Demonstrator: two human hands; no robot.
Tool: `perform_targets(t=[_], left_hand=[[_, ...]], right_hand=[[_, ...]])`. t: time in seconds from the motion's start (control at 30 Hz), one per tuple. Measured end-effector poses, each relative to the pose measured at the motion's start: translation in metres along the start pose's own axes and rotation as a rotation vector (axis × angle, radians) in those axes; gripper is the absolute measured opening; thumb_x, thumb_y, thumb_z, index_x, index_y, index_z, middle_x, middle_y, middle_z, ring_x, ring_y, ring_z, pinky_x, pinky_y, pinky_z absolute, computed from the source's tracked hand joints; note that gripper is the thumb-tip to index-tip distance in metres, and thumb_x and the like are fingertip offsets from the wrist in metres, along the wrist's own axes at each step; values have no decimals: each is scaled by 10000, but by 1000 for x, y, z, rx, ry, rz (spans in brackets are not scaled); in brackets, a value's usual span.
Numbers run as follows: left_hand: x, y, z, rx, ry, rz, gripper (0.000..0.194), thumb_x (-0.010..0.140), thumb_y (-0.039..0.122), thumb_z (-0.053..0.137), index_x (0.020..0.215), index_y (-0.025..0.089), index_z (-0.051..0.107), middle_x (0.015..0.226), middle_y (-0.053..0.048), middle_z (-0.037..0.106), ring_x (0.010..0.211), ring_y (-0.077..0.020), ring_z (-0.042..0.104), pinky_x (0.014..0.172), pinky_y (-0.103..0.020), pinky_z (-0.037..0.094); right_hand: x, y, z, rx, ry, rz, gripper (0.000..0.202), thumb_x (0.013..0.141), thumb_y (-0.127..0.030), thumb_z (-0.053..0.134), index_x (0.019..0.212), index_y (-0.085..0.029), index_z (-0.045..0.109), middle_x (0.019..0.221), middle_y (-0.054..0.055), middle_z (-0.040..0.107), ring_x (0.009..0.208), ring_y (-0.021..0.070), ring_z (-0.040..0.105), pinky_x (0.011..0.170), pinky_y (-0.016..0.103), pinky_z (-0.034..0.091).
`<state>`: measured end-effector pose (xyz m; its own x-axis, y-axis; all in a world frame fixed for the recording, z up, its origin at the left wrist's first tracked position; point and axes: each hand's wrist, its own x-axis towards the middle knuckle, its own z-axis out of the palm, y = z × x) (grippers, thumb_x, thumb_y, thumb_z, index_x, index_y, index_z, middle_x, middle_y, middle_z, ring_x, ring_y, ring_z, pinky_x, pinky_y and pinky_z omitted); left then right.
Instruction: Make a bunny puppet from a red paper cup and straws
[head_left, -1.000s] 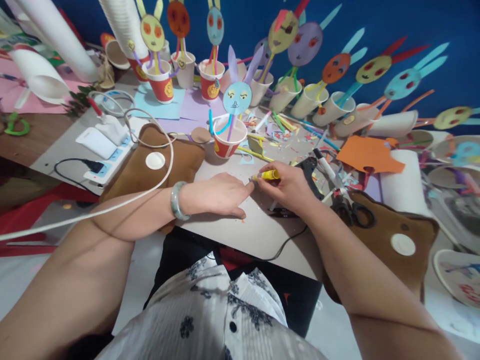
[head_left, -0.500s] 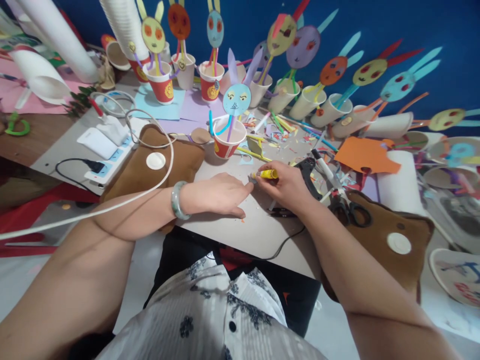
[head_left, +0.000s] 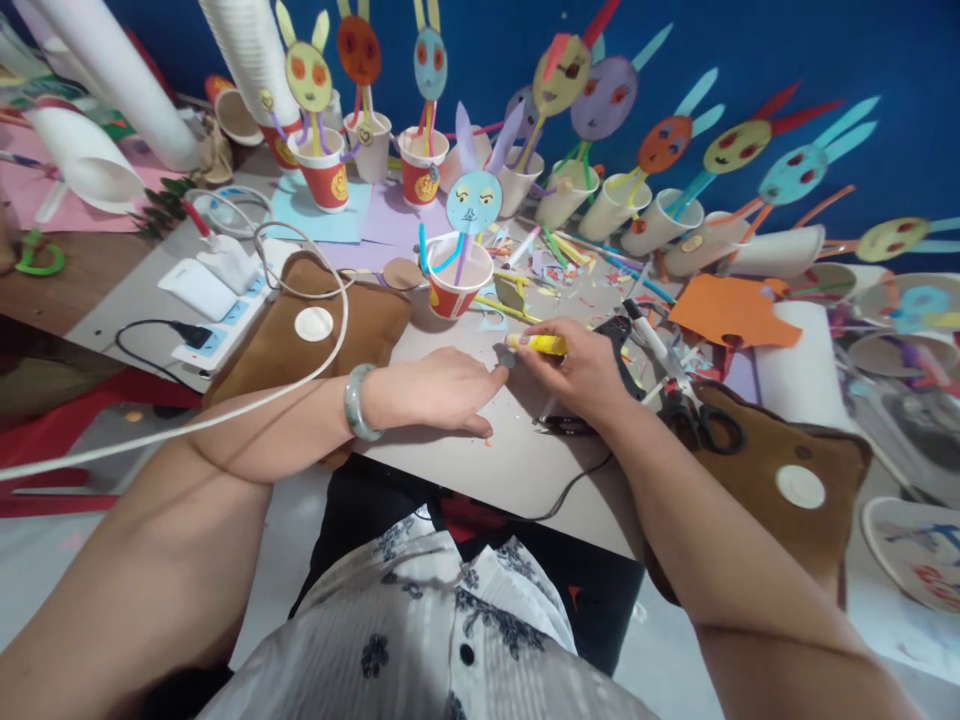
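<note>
My right hand is closed around a yellow marker, its tip pointing left and down at a small grey piece on the table. A fingertip of my left hand rests at the edge of that piece; the hand lies flat, palm down, with thumb and index finger apart and nothing in it. Behind both hands stands a red and white paper cup holding a blue rabbit face with purple ears and pipe-cleaner limbs.
More rabbit faces in paper cups line the back. Paper scraps lie beyond my right hand, black-handled scissors beside my right forearm. A power strip sits at left; a white cable crosses above my left forearm.
The marker has tilted slightly and moved a little right, its tip lifting off the small grey piece, more of which now shows. My left hand has hardly moved.
</note>
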<state>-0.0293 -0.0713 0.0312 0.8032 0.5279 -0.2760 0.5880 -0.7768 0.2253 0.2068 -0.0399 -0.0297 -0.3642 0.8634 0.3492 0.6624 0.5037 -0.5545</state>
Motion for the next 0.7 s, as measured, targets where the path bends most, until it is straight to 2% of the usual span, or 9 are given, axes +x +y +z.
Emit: perform_targets(t=[0.07,0.13,0.3,0.47,0.7], left_hand=[[0,-1,3,-2,22,9,603,1039,506,667,1399,38,547,1030,-190,806,990,-320,769,807,-353,490],[0,-3,5,-7,36,20,595,1039,502,664,1401,45,542,1025,-184,804,989,-317,765,813,-353,491],[-1,-3,6,-14,33,17,615,1044,523,654,1411,42,540,990,-174,801,967,-313,760,805,-352,487],[-1,-1,1,-41,-1,-1,630,1042,492,673,1444,30,525,995,-173,803,942,-308,759,797,-354,486],[0,-3,4,-51,26,9,610,1036,499,674,1421,48,530,970,-158,803,920,-298,753,798,-346,486]], right_hand=[[-1,0,-6,35,65,60,241,961,-477,695,1053,-256,729,900,75,799,749,261,720,728,404,573],[-3,-1,-12,58,78,93,243,956,-478,702,1064,-263,736,875,64,788,720,252,706,701,396,564],[-4,-3,-17,45,-53,39,243,925,-518,729,940,-277,749,876,42,799,732,236,707,708,379,556],[-5,-1,-15,-21,-45,21,216,920,-465,736,1033,-281,742,875,45,798,710,239,712,687,378,539],[-4,0,-15,-1,-152,-48,139,911,-402,713,953,-275,752,931,56,829,821,254,763,774,379,578]])
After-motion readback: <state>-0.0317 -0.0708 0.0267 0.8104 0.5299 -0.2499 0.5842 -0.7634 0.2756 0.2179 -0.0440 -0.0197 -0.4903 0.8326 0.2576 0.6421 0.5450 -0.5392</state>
